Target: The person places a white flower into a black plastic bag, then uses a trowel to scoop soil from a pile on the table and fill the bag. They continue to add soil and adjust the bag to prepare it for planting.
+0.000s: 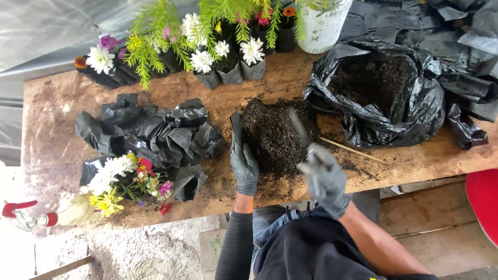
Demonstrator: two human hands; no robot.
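Your left hand (244,167), gloved, is clasping a small black nursery bag (237,129), holding it upright at the left edge of the soil heap (275,135). Your right hand (326,179) is gripping a trowel (300,127), blurred, its blade pointing up and left into the soil. The bag is lying left of the blade, the heap between them. Beyond are lying the large black soil sack (384,93), the empty bags (150,132) and cut flowers (124,181).

right hand (326,179) motion-blurred, red seat (483,199) cut off by right edge
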